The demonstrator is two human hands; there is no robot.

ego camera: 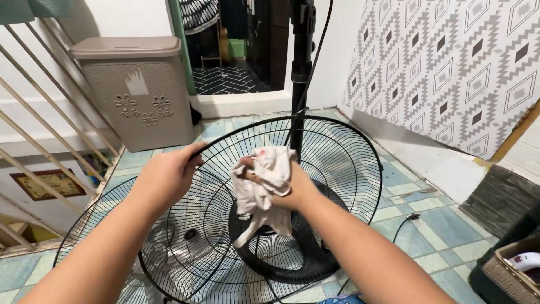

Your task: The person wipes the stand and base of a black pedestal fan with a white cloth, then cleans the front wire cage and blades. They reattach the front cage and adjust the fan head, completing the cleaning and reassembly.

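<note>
Blue-and-cream glazed floor tiles [433, 222] run to a wall papered in a grey diamond pattern [450, 67], with a beige perforated plastic lidded hamper [138, 90] at the back edge and a woven brown basket [514, 270], holding something white, at the right edge. Over the tiles, the left hand [166, 177] curls its fingers shut around the rim of a round black wire fan grille [337, 152]. The right hand [281, 183] clenches a crumpled off-white cloth rag [261, 180] pressed against the grille's thin ribs, before the fan's black metal pole [301, 67].
</note>
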